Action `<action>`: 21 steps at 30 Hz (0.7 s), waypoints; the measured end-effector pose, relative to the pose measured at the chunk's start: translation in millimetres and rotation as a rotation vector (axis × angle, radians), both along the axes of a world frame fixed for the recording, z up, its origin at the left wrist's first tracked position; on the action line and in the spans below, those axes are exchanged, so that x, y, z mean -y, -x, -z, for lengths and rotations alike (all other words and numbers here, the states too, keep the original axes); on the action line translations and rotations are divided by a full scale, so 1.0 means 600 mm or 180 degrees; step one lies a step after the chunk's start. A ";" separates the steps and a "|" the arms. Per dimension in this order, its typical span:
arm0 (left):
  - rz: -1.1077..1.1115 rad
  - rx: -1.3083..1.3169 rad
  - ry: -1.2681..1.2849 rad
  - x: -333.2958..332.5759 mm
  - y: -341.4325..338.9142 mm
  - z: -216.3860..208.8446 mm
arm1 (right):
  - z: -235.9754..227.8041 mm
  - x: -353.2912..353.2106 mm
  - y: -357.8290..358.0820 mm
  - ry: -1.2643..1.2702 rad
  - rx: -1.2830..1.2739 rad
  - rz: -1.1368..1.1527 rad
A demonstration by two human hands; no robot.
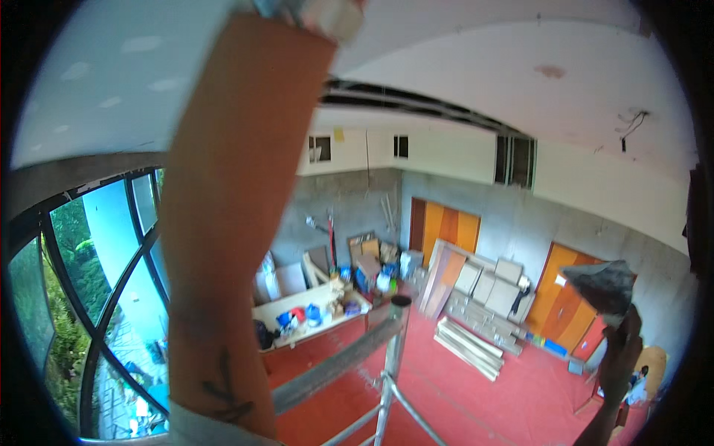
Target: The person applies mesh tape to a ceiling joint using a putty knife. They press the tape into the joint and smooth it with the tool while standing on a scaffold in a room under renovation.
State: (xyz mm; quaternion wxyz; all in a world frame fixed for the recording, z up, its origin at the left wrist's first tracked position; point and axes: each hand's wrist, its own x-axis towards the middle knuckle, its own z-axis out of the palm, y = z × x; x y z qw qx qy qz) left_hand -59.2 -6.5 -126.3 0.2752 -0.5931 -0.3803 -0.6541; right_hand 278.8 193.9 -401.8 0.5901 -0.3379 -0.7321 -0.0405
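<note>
My left arm rises from the lower edge to the top of the view, with a light sleeve or cuff low on it. My left hand is at the upper rim, cut off and blurred. Something whitish shows at the wrist, and the fingers cannot be made out. At the right, my right hand is closed around the lower end of a putty knife. Its broad grey blade is smeared and points up and to the left. Near the blade, the pale ceiling spreads overhead.
Below me stands a metal scaffold rail with an upright post. Boards lie on the red floor, panels lean by an orange door. A cluttered bench is farther back. Wires hang from the ceiling.
</note>
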 end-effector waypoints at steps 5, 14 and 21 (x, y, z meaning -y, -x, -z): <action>0.0486 0.0098 -0.0090 -0.026 -0.060 -0.121 | -0.211 0.036 -0.018 -0.1789 0.0861 0.1605; 0.0947 -0.1471 -0.1249 -0.087 0.024 -0.136 | -0.499 0.174 -0.010 -0.3330 0.0855 0.1685; 0.0605 -0.1230 -0.1328 -0.087 0.022 -0.136 | -0.578 0.305 0.058 -0.4307 0.1449 0.2045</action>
